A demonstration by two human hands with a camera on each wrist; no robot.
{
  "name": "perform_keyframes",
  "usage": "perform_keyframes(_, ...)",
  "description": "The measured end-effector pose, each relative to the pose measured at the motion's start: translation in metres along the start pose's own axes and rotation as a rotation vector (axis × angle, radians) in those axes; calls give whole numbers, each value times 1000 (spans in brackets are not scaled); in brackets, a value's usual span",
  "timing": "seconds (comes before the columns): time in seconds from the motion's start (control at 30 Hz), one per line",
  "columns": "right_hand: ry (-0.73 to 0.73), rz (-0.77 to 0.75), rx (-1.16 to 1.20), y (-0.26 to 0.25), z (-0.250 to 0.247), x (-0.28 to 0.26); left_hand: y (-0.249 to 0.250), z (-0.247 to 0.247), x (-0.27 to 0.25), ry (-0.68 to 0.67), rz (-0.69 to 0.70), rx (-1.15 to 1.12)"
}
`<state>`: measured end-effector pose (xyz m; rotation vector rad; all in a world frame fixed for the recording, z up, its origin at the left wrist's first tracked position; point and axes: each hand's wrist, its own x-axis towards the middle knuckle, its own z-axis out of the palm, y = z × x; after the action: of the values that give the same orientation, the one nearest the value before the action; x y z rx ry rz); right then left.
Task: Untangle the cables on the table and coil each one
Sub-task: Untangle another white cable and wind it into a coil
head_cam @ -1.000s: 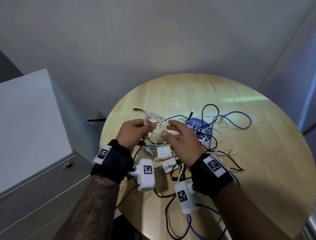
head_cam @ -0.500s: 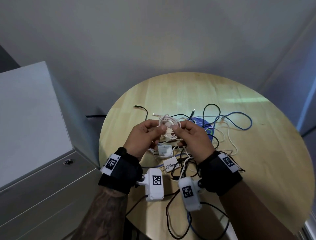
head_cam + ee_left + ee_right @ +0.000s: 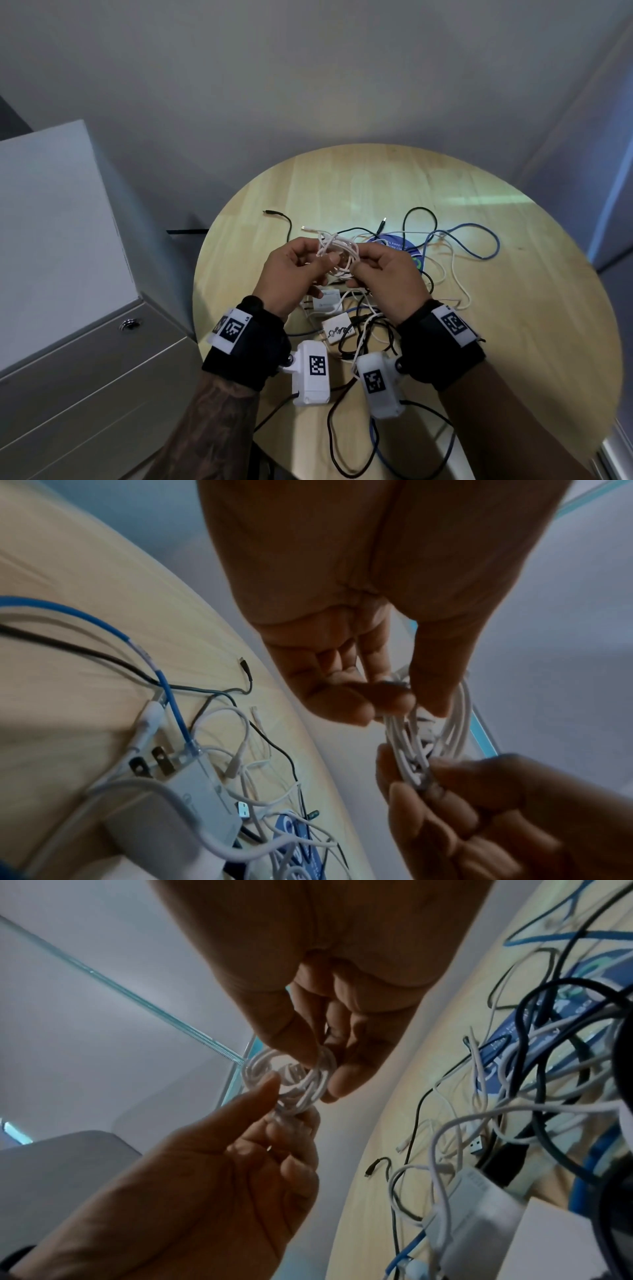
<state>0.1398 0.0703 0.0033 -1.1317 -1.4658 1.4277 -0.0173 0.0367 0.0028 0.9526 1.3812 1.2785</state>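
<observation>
A small coil of white cable (image 3: 337, 255) is held above the round wooden table (image 3: 513, 342) between both hands. It is pinched by the left hand (image 3: 291, 274) between thumb and curled fingers (image 3: 356, 704) on one side, and by the right hand (image 3: 383, 277) between thumb and fingertips (image 3: 346, 1080) on the other, so that the loops are bunched between the two sets of fingertips. Below the fingers, on the tabletop, the other cables lie tangled: a blue cable (image 3: 479, 246), a black cable (image 3: 419, 219) and loose white cable (image 3: 455, 274), crossed over a blue round sticker (image 3: 404, 245). Just beneath the palms a white power adapter (image 3: 327, 301) and a white box with black markings (image 3: 337, 329) are seen among the strands. A grey cabinet (image 3: 68, 274) stands beyond the left hand.
</observation>
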Motion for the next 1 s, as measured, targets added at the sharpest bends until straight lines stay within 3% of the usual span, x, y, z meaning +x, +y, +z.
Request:
perform_keyframes(0.17,-29,38,98,-2,3,0,-1,8,-2,86,33,-17)
perform_keyframes(0.27,64,134,170,2,5,1,-1,15,-3,170,-3,-163)
perform_keyframes(0.43,190,229,308,5,3,1,0,21,-5,165,-14,-231)
perform_keyframes(0.67,44,259,470,1,2,-1,5,9,-3,105,-83,-271)
perform_keyframes(0.83,26,210,587,2,7,-5,7,2,-1,33,-148,-276)
perform_keyframes(1.0,-16,186,652,-1,6,-6,10,-3,0,-59,-214,-420)
